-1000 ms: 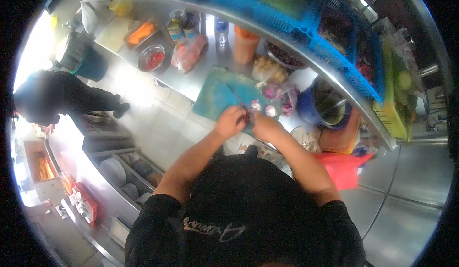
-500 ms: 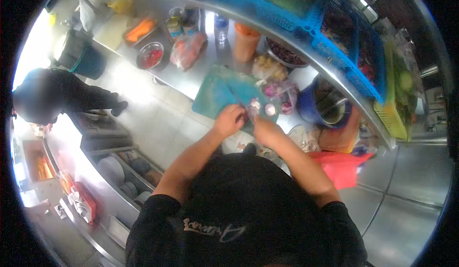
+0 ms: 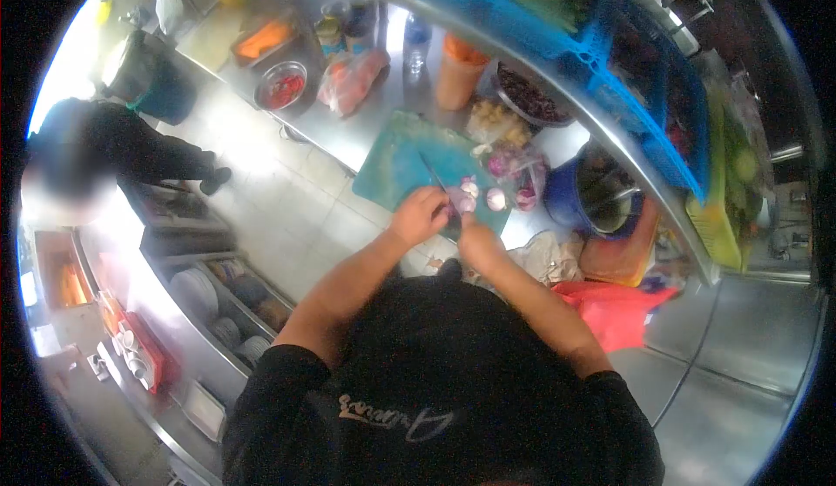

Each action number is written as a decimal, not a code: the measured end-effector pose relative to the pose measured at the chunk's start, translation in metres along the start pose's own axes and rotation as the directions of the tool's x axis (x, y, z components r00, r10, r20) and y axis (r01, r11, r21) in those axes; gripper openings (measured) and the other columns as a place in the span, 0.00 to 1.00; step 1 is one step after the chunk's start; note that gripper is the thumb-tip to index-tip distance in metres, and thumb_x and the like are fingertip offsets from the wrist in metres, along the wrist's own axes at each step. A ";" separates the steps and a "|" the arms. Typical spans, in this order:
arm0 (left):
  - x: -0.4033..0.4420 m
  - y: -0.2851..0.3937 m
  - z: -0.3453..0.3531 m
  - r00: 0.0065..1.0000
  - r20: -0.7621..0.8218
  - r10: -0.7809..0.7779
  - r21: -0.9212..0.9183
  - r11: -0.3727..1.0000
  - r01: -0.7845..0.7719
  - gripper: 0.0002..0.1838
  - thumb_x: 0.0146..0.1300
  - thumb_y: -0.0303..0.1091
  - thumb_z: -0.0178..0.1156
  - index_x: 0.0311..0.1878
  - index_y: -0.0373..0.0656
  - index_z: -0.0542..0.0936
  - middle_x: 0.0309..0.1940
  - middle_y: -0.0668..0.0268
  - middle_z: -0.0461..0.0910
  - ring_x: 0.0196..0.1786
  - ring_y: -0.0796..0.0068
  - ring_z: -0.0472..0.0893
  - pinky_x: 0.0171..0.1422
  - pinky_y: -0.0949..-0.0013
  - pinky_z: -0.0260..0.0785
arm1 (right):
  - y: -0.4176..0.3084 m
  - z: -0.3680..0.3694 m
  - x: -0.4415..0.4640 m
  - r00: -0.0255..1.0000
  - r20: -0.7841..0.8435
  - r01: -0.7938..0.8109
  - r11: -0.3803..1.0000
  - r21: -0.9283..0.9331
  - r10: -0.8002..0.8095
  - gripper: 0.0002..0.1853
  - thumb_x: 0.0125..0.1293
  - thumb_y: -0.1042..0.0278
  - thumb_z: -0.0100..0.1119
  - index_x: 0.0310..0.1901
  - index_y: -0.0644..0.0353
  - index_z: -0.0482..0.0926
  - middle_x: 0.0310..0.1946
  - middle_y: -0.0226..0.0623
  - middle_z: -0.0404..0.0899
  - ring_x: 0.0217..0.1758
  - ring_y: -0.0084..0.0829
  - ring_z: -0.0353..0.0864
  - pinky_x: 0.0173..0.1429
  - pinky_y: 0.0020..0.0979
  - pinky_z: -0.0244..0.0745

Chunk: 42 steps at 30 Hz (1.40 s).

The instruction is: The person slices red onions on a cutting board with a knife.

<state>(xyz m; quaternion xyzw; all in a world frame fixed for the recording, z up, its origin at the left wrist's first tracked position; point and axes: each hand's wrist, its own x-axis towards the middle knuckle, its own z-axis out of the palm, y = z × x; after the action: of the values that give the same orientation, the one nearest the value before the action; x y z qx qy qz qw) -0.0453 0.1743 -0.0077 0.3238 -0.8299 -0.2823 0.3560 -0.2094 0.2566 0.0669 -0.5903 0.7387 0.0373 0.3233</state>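
Observation:
A green-blue cutting board [image 3: 392,159] lies at the near edge of the steel counter. My right hand [image 3: 479,242] is closed round the handle of a knife [image 3: 431,169], whose blade points away over the board. Close against the blade, my left hand [image 3: 421,214] has its fingers curled on a red onion, mostly hidden by the fingers. Pale purple onion pieces [image 3: 468,192] sit just right of the knife, with another onion [image 3: 496,199] beside them. A clear plastic bag of red onions [image 3: 528,172] rests at the board's right edge.
Behind the board stand a bag of yellowish pieces [image 3: 496,125], an orange tub [image 3: 460,77] and a metal bowl [image 3: 281,87]. A blue bucket [image 3: 562,192] is to the right. Blue crates [image 3: 601,72] line the overhead shelf. Another person [image 3: 157,146] stands at left.
The view has shifted slightly. The knife blade shows more clearly now, angled away across the board. Both hands stay close together at the same spot on the board.

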 end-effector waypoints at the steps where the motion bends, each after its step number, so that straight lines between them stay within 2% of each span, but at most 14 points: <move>1: 0.000 0.002 -0.002 1.000 -0.005 0.001 -0.004 1.000 -0.001 0.12 0.60 0.34 0.68 0.46 0.44 0.82 0.46 0.55 0.83 0.50 0.49 0.82 0.57 0.53 0.77 | -0.001 0.005 0.002 1.000 -0.022 -0.019 1.000 0.014 0.020 0.20 0.67 0.70 0.53 0.58 0.70 0.70 0.46 0.65 0.84 0.51 0.60 0.86 0.57 0.56 0.78; 4: 0.001 0.000 -0.004 1.000 -0.004 0.015 0.006 1.000 -0.015 0.11 0.60 0.34 0.68 0.45 0.44 0.82 0.45 0.55 0.83 0.50 0.49 0.82 0.56 0.53 0.77 | -0.022 -0.048 -0.010 0.999 0.029 0.033 0.998 0.053 -0.035 0.20 0.68 0.71 0.50 0.60 0.70 0.69 0.46 0.65 0.84 0.51 0.61 0.86 0.57 0.56 0.78; 7: 0.002 -0.003 -0.001 1.000 0.016 0.003 0.016 1.000 -0.004 0.11 0.59 0.33 0.68 0.44 0.45 0.81 0.46 0.58 0.83 0.50 0.51 0.82 0.56 0.54 0.77 | -0.033 -0.076 -0.025 0.993 0.092 0.074 0.997 -0.026 -0.072 0.21 0.69 0.71 0.49 0.61 0.70 0.68 0.44 0.65 0.84 0.50 0.62 0.86 0.55 0.56 0.79; 10: 0.002 -0.003 0.001 1.000 -0.001 0.000 0.020 1.000 0.000 0.10 0.58 0.32 0.67 0.43 0.45 0.80 0.45 0.59 0.83 0.49 0.52 0.82 0.55 0.54 0.77 | 0.001 -0.011 -0.003 0.998 0.026 0.053 0.997 -0.047 -0.052 0.22 0.68 0.71 0.50 0.61 0.71 0.67 0.42 0.65 0.85 0.47 0.62 0.86 0.54 0.56 0.79; 13: 0.002 0.000 0.000 1.000 -0.018 -0.001 0.022 1.000 0.001 0.09 0.58 0.31 0.67 0.42 0.44 0.81 0.45 0.58 0.83 0.49 0.51 0.82 0.55 0.53 0.77 | 0.001 0.009 0.005 1.000 -0.021 0.014 1.000 -0.007 -0.015 0.21 0.67 0.72 0.52 0.60 0.70 0.69 0.42 0.64 0.85 0.48 0.62 0.86 0.54 0.56 0.79; 19: 0.004 -0.005 0.001 1.000 -0.028 -0.004 0.020 1.000 0.005 0.09 0.59 0.30 0.66 0.42 0.44 0.81 0.44 0.58 0.83 0.49 0.50 0.82 0.55 0.53 0.77 | -0.009 -0.047 -0.001 0.989 0.061 0.139 0.986 -0.086 -0.134 0.21 0.65 0.75 0.53 0.59 0.70 0.67 0.39 0.64 0.85 0.46 0.62 0.86 0.52 0.56 0.80; 22: 0.002 -0.007 0.005 1.000 -0.029 -0.009 0.021 1.000 0.010 0.09 0.59 0.30 0.66 0.42 0.43 0.81 0.44 0.58 0.83 0.49 0.50 0.81 0.55 0.53 0.77 | 0.010 -0.013 -0.002 0.988 0.003 0.155 0.983 -0.096 -0.156 0.21 0.66 0.73 0.54 0.59 0.71 0.67 0.37 0.62 0.85 0.43 0.61 0.87 0.50 0.56 0.80; 26: 0.002 -0.007 0.006 0.998 -0.060 -0.002 0.046 0.999 0.005 0.08 0.59 0.29 0.66 0.41 0.43 0.80 0.43 0.58 0.82 0.48 0.51 0.81 0.54 0.53 0.77 | 0.008 0.013 0.008 0.997 -0.046 0.063 0.998 -0.016 -0.064 0.19 0.67 0.72 0.53 0.58 0.71 0.69 0.38 0.60 0.86 0.45 0.61 0.87 0.51 0.55 0.80; 31: 0.006 -0.006 0.002 0.997 -0.076 0.006 0.046 0.999 -0.003 0.07 0.59 0.29 0.66 0.41 0.43 0.81 0.41 0.58 0.82 0.47 0.51 0.81 0.52 0.53 0.77 | -0.012 -0.049 -0.009 0.988 0.037 0.151 0.986 -0.065 -0.149 0.19 0.68 0.73 0.51 0.59 0.70 0.67 0.37 0.60 0.86 0.42 0.60 0.87 0.48 0.54 0.81; 34: 0.005 -0.004 0.005 0.997 -0.074 -0.002 0.046 0.999 0.006 0.07 0.58 0.29 0.66 0.41 0.43 0.81 0.41 0.58 0.82 0.46 0.51 0.82 0.52 0.53 0.78 | 0.015 -0.002 0.007 0.980 -0.070 0.180 0.979 -0.099 -0.187 0.20 0.67 0.72 0.52 0.58 0.70 0.67 0.36 0.59 0.86 0.42 0.58 0.88 0.47 0.54 0.81; 37: 0.004 -0.002 0.004 0.997 -0.067 -0.037 0.059 0.997 0.041 0.07 0.58 0.28 0.66 0.40 0.43 0.81 0.41 0.59 0.82 0.46 0.51 0.82 0.51 0.53 0.77 | 0.005 0.016 0.012 0.999 0.007 0.032 0.999 -0.043 -0.032 0.18 0.67 0.71 0.53 0.56 0.70 0.69 0.38 0.58 0.86 0.44 0.57 0.88 0.48 0.53 0.81; 38: 0.004 -0.002 0.003 0.997 -0.061 -0.050 0.066 0.996 0.054 0.07 0.58 0.28 0.66 0.40 0.43 0.81 0.41 0.59 0.82 0.46 0.51 0.82 0.51 0.53 0.77 | 0.007 0.014 0.013 0.998 0.009 0.062 0.997 -0.036 -0.062 0.18 0.69 0.71 0.50 0.58 0.69 0.69 0.39 0.58 0.86 0.44 0.58 0.88 0.49 0.55 0.81; 40: 0.006 -0.005 0.004 0.997 -0.071 -0.025 0.060 0.998 0.029 0.07 0.58 0.28 0.66 0.40 0.43 0.81 0.41 0.59 0.82 0.46 0.51 0.82 0.51 0.53 0.77 | -0.002 -0.014 0.005 0.992 0.007 0.124 0.992 -0.018 -0.124 0.17 0.73 0.70 0.46 0.60 0.68 0.68 0.41 0.59 0.86 0.45 0.60 0.88 0.52 0.57 0.81; 42: 0.007 -0.008 0.005 0.997 -0.073 -0.014 0.069 0.997 0.019 0.07 0.58 0.29 0.66 0.40 0.43 0.81 0.41 0.59 0.83 0.47 0.51 0.82 0.51 0.53 0.77 | -0.017 -0.052 -0.009 0.992 0.031 0.123 0.992 -0.026 -0.122 0.18 0.69 0.73 0.50 0.59 0.69 0.69 0.39 0.58 0.86 0.45 0.59 0.87 0.50 0.55 0.81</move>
<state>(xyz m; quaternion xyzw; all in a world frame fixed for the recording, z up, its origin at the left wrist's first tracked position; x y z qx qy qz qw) -0.0498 0.1650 -0.0134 0.3526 -0.8231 -0.2443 0.3722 -0.2155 0.2365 0.1186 -0.6383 0.6957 0.0363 0.3276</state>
